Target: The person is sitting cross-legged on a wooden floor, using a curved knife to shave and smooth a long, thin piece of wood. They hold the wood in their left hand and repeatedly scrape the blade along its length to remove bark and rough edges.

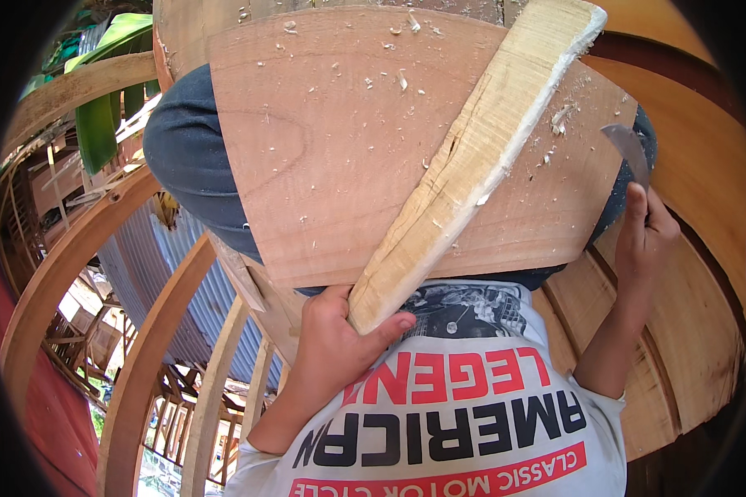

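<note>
A long pale piece of wood (464, 166) lies slantwise over a thin reddish wooden board (331, 157) that rests across my lap. Its near end sits in my left hand (340, 335), with the thumb along one side and the fingers curled round the other. The edge facing right looks whiter and roughly cut. Off to the right, my right hand (648, 232) grips a knife whose curved grey blade (628, 151) points up and away. The knife's handle is hidden in the fist. The blade is apart from the wood.
Curled shavings (562, 118) are scattered on the board. A slatted wooden bench or floor (630, 356) extends at the right. Wooden railing bars (145, 348) stand at the left, with corrugated metal sheets (170, 282) beyond. A green leaf (99, 132) hangs at the upper left.
</note>
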Demonstrator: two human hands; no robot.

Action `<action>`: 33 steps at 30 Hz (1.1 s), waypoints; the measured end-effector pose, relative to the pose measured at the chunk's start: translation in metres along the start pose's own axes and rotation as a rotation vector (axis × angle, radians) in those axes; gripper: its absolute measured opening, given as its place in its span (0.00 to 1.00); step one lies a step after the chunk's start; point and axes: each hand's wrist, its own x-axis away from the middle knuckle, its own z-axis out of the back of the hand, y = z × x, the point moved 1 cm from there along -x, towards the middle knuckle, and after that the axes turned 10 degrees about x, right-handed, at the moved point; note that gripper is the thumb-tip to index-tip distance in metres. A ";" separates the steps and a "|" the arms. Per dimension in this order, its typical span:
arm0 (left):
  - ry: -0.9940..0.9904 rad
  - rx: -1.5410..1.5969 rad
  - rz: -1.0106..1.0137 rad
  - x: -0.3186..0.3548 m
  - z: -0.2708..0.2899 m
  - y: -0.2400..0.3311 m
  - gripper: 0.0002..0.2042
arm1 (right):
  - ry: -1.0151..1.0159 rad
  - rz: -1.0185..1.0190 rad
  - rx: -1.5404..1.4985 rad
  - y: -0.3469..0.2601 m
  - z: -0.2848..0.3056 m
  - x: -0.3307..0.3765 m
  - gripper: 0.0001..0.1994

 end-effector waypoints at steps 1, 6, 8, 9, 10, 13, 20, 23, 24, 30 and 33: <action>-0.015 -0.048 0.006 -0.001 0.000 0.001 0.23 | -0.050 0.044 -0.009 -0.019 0.002 0.010 0.21; -0.027 0.085 0.037 -0.003 -0.003 -0.002 0.23 | -0.215 0.365 0.056 -0.065 -0.014 0.036 0.26; 0.013 0.114 0.018 0.001 -0.004 -0.005 0.23 | -0.162 0.342 0.071 -0.063 -0.025 0.025 0.26; 0.015 0.122 0.019 0.000 -0.006 0.000 0.22 | -0.131 0.350 0.120 -0.062 -0.022 0.020 0.27; 0.015 0.123 0.014 -0.001 -0.005 0.004 0.22 | -0.108 0.374 0.129 -0.061 -0.023 0.019 0.27; 0.041 -0.028 0.047 -0.001 -0.004 -0.002 0.23 | 0.012 0.174 0.095 -0.044 -0.025 0.003 0.26; 0.026 -0.016 0.060 0.001 -0.003 -0.001 0.24 | -0.027 0.046 -0.032 -0.023 0.012 -0.001 0.24; 0.006 0.010 0.074 -0.003 -0.004 -0.003 0.23 | -0.249 0.355 0.022 -0.066 -0.009 0.029 0.25; 0.018 0.059 0.070 -0.002 -0.004 -0.003 0.23 | -0.244 0.340 0.059 -0.068 -0.010 0.030 0.26; 0.048 0.115 0.088 0.001 -0.004 -0.005 0.23 | -0.190 0.312 0.150 -0.065 -0.021 0.020 0.27; 0.046 0.143 0.068 -0.002 -0.006 -0.008 0.23 | -0.133 0.373 0.198 -0.060 -0.019 0.018 0.26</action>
